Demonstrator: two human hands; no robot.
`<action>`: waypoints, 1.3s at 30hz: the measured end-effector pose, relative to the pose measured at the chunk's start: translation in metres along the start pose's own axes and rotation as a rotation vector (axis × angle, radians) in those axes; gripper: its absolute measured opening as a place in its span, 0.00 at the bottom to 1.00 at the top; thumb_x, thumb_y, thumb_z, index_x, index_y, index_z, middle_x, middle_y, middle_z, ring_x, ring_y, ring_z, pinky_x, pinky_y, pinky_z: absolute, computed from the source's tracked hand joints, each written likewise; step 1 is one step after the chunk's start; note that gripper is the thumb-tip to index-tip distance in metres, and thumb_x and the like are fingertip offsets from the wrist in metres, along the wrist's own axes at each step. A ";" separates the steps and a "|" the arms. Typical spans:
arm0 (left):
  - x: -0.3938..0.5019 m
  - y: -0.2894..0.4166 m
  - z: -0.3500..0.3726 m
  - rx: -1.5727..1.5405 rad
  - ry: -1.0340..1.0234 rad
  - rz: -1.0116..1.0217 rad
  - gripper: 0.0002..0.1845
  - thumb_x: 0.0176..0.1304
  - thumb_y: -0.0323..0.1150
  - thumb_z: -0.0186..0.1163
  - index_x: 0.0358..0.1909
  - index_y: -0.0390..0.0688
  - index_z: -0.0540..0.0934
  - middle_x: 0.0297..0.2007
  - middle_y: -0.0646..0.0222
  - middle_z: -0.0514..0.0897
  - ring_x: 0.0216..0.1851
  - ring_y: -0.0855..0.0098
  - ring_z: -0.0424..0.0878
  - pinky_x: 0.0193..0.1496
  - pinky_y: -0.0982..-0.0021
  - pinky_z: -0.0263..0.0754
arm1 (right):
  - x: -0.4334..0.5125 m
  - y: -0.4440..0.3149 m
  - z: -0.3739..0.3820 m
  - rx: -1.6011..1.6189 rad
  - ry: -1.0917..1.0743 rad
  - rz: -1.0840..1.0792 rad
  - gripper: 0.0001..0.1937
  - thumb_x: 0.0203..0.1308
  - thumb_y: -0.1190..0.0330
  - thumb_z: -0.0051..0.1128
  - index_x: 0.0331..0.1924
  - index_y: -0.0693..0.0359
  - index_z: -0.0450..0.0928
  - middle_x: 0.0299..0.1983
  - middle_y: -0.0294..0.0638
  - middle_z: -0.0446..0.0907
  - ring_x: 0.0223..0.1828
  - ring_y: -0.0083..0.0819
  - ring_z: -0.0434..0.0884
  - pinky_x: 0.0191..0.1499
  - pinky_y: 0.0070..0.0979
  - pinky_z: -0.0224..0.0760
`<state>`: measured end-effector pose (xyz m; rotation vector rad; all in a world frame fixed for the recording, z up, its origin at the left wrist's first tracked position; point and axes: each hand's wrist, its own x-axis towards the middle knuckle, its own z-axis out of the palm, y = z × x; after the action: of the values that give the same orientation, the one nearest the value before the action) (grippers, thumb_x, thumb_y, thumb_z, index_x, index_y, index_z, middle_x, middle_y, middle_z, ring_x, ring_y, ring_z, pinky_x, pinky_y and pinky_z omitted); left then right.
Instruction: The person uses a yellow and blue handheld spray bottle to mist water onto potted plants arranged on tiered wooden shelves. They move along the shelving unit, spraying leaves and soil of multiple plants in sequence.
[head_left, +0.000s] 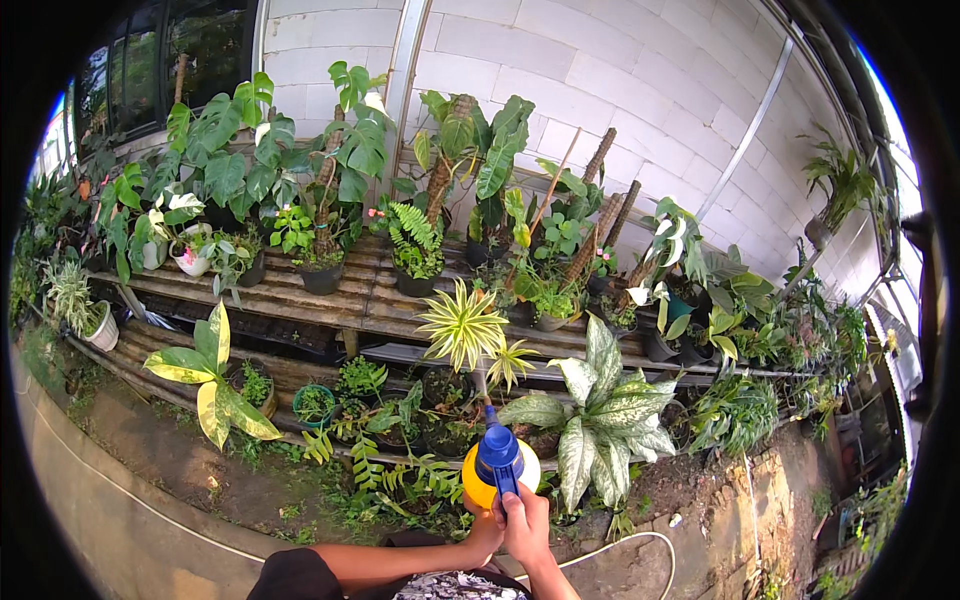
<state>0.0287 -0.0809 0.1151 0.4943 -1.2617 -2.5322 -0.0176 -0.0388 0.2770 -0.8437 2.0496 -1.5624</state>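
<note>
My right hand (526, 523) grips the blue handle of a yellow pressure sprayer bottle (531, 466) with a blue pump head (498, 448). Around its lower near side is my left hand (482, 536), its fingers partly hidden by the bottle. The nozzle (487, 401) points away from me, at a potted plant with narrow yellow-edged leaves (463, 321). A smaller rosette of the same look (511, 361) sits just right of the nozzle line. To the right spreads a dieffenbachia with pale speckled leaves (600, 411).
Two tiers of corrugated shelf (375, 304) carry many potted plants, including monsteras (217, 169) on the left. Behind rises a white block wall (600, 67). A variegated broad-leaved plant (214, 375) leans out front. A pale hose (142, 491) runs along the ground and curls at right.
</note>
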 end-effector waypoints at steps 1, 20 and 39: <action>-0.001 -0.001 -0.003 -0.051 0.016 -0.060 0.18 0.77 0.31 0.63 0.61 0.44 0.69 0.55 0.71 0.79 0.56 0.76 0.79 0.57 0.68 0.78 | 0.001 0.000 0.002 -0.012 -0.017 -0.014 0.17 0.78 0.61 0.49 0.36 0.66 0.80 0.22 0.36 0.80 0.24 0.22 0.79 0.31 0.26 0.73; 0.008 -0.003 -0.002 0.144 0.071 0.086 0.14 0.84 0.35 0.49 0.63 0.41 0.74 0.54 0.67 0.82 0.53 0.70 0.81 0.54 0.65 0.78 | 0.002 -0.008 0.001 0.114 0.109 0.009 0.22 0.80 0.58 0.43 0.34 0.67 0.77 0.21 0.34 0.75 0.22 0.19 0.71 0.26 0.23 0.64; 0.047 -0.028 0.059 -0.093 -0.051 -0.147 0.17 0.79 0.30 0.61 0.63 0.46 0.70 0.54 0.70 0.79 0.57 0.75 0.80 0.56 0.67 0.79 | 0.018 0.020 -0.086 -0.002 0.105 0.049 0.17 0.79 0.62 0.49 0.46 0.71 0.80 0.25 0.46 0.83 0.28 0.35 0.85 0.36 0.36 0.78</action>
<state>-0.0404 -0.0406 0.1171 0.5230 -1.1576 -2.7276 -0.0913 0.0122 0.2819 -0.7198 2.1282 -1.6098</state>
